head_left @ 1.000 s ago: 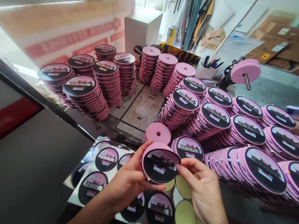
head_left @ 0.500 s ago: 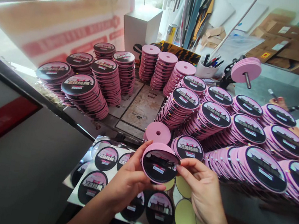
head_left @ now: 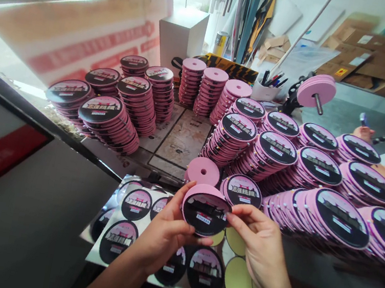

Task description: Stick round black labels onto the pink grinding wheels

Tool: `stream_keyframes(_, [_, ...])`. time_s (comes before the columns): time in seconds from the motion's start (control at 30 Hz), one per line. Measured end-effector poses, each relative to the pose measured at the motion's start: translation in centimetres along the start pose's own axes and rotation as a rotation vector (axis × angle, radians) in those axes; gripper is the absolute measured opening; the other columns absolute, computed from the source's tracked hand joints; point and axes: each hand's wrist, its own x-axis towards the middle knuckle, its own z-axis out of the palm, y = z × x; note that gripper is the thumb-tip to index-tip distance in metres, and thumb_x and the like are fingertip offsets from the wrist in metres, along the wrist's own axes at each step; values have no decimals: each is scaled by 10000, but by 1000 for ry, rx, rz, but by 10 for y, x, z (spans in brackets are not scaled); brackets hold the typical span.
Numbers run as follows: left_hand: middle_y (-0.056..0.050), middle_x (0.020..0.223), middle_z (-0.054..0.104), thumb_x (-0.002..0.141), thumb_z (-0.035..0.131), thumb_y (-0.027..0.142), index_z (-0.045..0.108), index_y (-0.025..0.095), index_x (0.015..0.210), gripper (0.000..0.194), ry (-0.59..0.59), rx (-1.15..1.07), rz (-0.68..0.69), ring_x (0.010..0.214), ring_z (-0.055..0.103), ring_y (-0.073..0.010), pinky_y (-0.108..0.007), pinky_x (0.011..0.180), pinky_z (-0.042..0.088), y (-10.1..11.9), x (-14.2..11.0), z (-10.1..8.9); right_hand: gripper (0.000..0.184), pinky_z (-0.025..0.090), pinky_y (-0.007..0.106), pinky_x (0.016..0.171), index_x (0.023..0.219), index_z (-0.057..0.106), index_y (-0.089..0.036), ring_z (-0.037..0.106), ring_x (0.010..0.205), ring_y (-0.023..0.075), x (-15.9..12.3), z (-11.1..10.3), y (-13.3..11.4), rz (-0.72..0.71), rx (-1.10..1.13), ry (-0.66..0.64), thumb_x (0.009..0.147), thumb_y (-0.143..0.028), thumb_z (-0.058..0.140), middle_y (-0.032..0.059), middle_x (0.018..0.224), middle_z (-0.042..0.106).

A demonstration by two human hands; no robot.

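My left hand (head_left: 164,233) grips a pink spool (head_left: 201,189) from its left side, with the thumb in front. A round black-and-pink sticker (head_left: 204,215) lies over the spool's face. At its right edge, my right hand (head_left: 261,240) pinches the sticker between thumb and fingers. Below both hands is a silvery sticker sheet (head_left: 94,252), with printed round stickers and bare yellow circles on it. Just behind the held spool sits an unlabelled pink spool (head_left: 194,166). A labelled spool (head_left: 244,188) stands to its right.
Stacks of labelled spools (head_left: 277,149) crowd the right side, more stacks (head_left: 103,111) the left. Plain pink spools (head_left: 215,76) are piled at the back beside a pen cup (head_left: 263,92). Another person's hand (head_left: 362,133) shows at far right, near spools on a rod (head_left: 317,91).
My hands and the held spool have hardly moved. The other person's hand at the right has shifted slightly, and the small object in it has tilted upright.
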Motion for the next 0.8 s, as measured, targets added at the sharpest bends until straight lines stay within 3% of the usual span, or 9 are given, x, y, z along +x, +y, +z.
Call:
stream_keyframes(0.47, [-45, 1196, 530, 612, 539, -19, 388, 325, 1288, 773, -22, 10, 44, 913, 569, -192, -357, 722, 546, -3, 0, 0, 119, 488, 216, 533, 642, 682, -206, 588, 557, 126, -5, 3, 2, -50, -11, 47, 573, -251, 769, 2, 616, 663])
stream_keyframes(0.8, [-34, 1334, 425, 606, 551, -2, 399, 344, 1290, 781, -15, 47, 109, 1057, 516, -235, -335, 760, 538, -7, 1, 0, 127, 494, 228, 533, 620, 666, -180, 602, 547, 142, -8, 8, -2, -94, -93, 103, 577, -271, 744, 21, 601, 665])
